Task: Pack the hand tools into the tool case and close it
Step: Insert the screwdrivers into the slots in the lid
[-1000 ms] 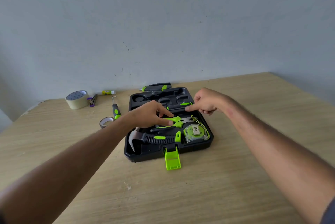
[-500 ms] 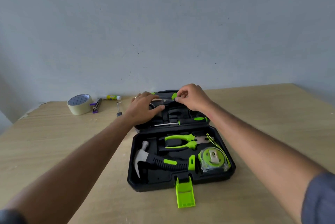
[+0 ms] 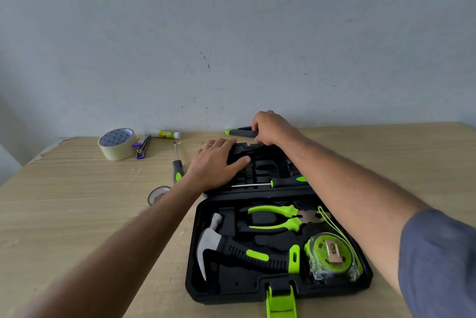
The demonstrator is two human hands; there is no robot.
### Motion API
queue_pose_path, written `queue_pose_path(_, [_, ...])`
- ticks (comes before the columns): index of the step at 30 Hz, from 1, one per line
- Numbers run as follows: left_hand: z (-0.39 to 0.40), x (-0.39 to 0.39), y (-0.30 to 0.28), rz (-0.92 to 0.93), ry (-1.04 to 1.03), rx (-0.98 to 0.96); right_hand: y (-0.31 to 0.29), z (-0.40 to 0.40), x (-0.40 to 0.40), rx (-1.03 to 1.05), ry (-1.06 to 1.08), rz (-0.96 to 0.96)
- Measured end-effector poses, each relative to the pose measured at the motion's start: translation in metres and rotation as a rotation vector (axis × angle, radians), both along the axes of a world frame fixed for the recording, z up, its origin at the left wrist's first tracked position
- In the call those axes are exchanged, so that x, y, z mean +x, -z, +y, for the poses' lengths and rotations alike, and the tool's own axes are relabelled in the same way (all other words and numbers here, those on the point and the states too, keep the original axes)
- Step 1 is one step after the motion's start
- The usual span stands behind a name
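The tool case (image 3: 278, 289) lies open on the surface (image 3: 77, 214); the left hand (image 3: 216, 163) presses flat, fingers spread, on its far half. Behind the case, the right hand (image 3: 270, 127) pinches a utility knife (image 3: 239, 132), which looks light, stiff and slim, best held along its grey body.

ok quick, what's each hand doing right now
Left hand: open, flat on the tool case lid, holding nothing.
Right hand: closed on the black-and-green tool behind the case.
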State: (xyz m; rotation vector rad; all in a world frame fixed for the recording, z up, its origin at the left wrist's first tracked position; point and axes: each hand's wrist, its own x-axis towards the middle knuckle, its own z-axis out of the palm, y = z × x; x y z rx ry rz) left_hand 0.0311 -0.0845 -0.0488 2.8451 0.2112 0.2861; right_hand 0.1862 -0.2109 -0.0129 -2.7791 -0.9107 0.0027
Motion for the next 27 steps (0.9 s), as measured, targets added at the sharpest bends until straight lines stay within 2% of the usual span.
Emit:
queue_pose_path(4, [0.000,0.000,0.000,-0.011,-0.015,-0.058,0.005,-0.009,0.000,0.038,-0.011,-0.042])
queue_pose_path(8, [0.000,-0.003,-0.002,-0.123,-0.032,-0.234,0.003,-0.031,-0.001,0.237,-0.027,0.056])
queue_pose_path(11, [0.000,-0.008,-0.003,-0.244,-0.058,-0.285,-0.008,-0.053,-0.012,0.380,-0.069,0.133])
queue_pose_path(14, [0.001,-0.011,-0.004,-0.342,-0.075,-0.274,-0.017,-0.071,-0.022,0.411,-0.097,0.216])
queue_pose_path(17, [0.001,-0.012,-0.009,-0.384,0.005,-0.208,-0.019,-0.090,-0.029,0.388,-0.106,0.283])
queue_pose_path(21, [-0.005,-0.006,-0.017,-0.299,0.140,-0.070,-0.014,-0.104,-0.032,0.363,-0.082,0.332])
queue_pose_path(27, [-0.011,0.004,-0.013,-0.252,0.199,0.035,0.001,-0.105,-0.033,0.256,-0.068,0.293])
